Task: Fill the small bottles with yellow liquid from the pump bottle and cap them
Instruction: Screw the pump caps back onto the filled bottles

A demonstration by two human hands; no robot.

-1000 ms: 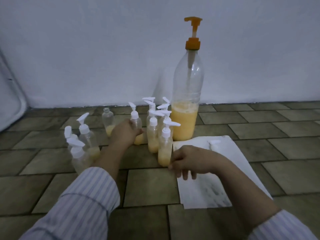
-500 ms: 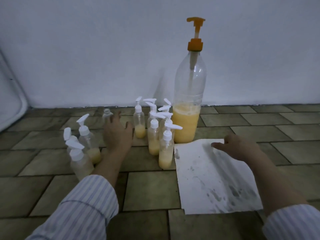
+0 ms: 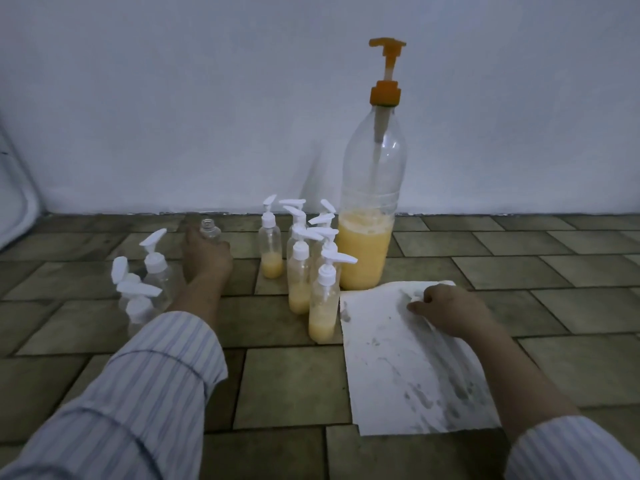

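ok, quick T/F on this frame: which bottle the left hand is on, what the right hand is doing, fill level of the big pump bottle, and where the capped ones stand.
1. The left hand grips a small clear uncapped bottle. True.
2. The right hand presses the orange pump head. False: it pinches a small white piece at the top of the smudged white paper sheet.
3. The tall clear pump bottle is full to the neck. False: the yellow liquid reaches well below halfway.
4. A cluster of small white-capped bottles stands just left of the pump bottle. True.
5. The paper lies under the pump bottle. False: it lies on the tiled floor in front of it.
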